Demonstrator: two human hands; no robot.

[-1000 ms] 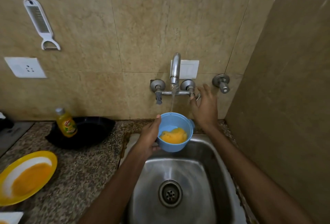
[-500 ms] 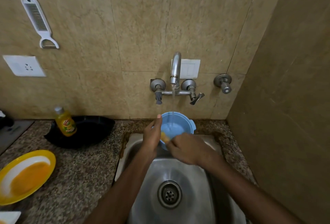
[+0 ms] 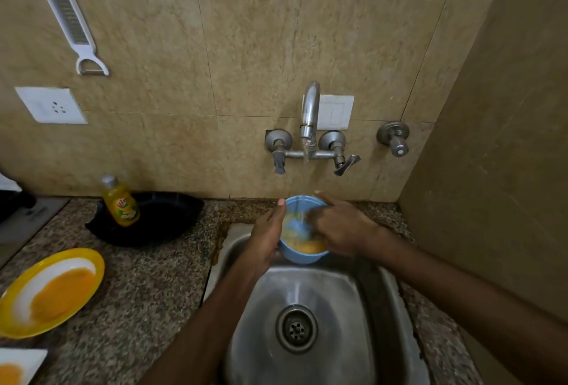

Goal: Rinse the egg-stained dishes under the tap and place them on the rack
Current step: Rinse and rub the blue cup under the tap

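Observation:
A small blue bowl (image 3: 302, 257) with yellow egg residue inside is held over the steel sink (image 3: 310, 298), tilted toward me under the running tap (image 3: 309, 114). My left hand (image 3: 266, 237) grips the bowl's left rim, thumb on top. My right hand (image 3: 339, 226) reaches into the bowl from the right, fingers on its inner wall. Water falls into the bowl. A yellow plate (image 3: 50, 291) smeared with egg lies on the counter at the left. A white dish (image 3: 18, 364) with egg stain shows at the bottom left corner.
A yellow dish-soap bottle (image 3: 120, 201) stands in front of a black tray (image 3: 159, 218) on the granite counter (image 3: 147, 292). A white peeler (image 3: 72, 26) hangs on the tiled wall above a socket (image 3: 50, 105). A side wall stands close on the right.
My right hand left the tap handle, came down to the bowl and now rubs inside it. The bowl has tilted more toward me; water keeps running.

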